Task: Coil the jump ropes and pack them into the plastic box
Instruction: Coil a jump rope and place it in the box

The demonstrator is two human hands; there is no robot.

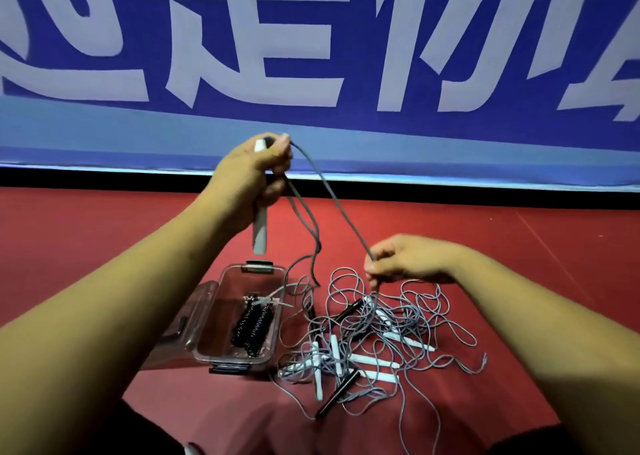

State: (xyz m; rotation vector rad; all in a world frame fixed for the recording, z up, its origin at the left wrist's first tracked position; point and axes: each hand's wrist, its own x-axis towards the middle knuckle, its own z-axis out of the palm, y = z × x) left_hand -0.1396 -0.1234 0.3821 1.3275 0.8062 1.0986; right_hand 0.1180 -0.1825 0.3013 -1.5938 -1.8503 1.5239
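Observation:
My left hand (254, 172) is raised and grips a white jump-rope handle (260, 232) together with loops of grey cord (313, 232) that hang down from it. From that hand the cord runs down to my right hand (405, 258), which pinches it above the pile. A tangle of grey jump ropes (381, 336) with white and black handles lies on the red floor. To its left stands the clear plastic box (266, 350), lid off, with a coiled black rope (251, 323) inside.
The box's clear lid (194, 312) leans against its left side. A blue banner with large white characters (311, 56) stands along the back, above a black strip. Red floor (519, 239) stretches to the right and left of the pile.

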